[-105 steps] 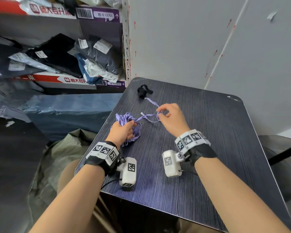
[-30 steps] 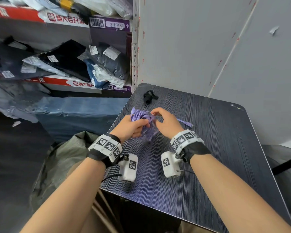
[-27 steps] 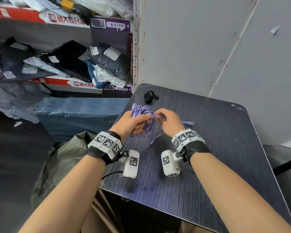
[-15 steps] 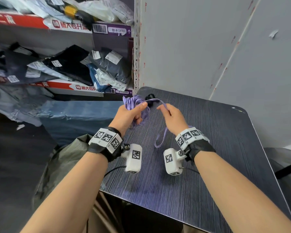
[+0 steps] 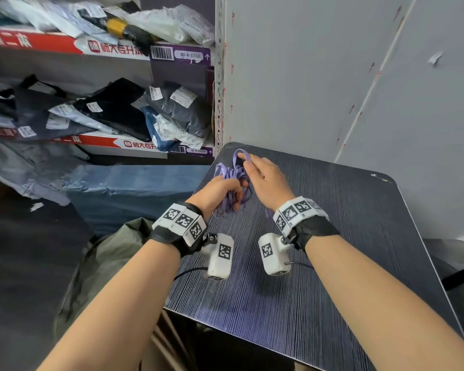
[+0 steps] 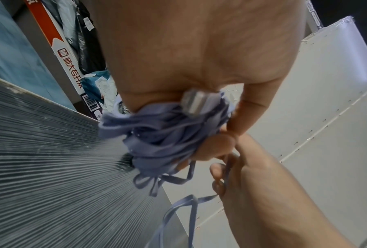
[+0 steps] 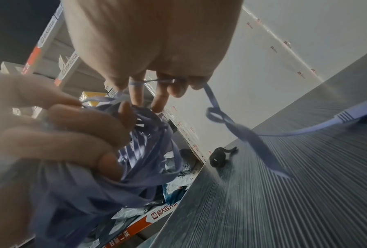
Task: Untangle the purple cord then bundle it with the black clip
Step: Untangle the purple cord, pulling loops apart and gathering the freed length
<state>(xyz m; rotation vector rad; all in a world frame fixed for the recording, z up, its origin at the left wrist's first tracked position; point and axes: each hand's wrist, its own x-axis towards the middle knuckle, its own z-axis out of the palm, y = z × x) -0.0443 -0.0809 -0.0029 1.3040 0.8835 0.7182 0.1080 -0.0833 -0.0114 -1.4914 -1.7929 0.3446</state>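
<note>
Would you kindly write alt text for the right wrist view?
The right hand pinches a strand of purple cord while the left hand grips the tangled bundle above a dark striped table. A black clip lies near the table's far edge.

Count of items, we tally by kind.
We count one purple cord (image 5: pixel 232 180), its one tangled bundle inside the left hand (image 5: pixel 217 192) grip and one loose strand running out to the right hand (image 5: pixel 267 180) pinch; two hands in all. One plug end (image 7: pixel 345 115) lies on the table beyond the right-hand pinch; one clear connector (image 6: pixel 194 104) sits at the left-hand grip. One black clip (image 7: pixel 218 158) lies past both grips. One dark striped table (image 5: pixel 332 263) is below them. Two wrist bands and two white wrist cameras, one pair per arm. Parcels on the shelves: too heaped to count.
</note>
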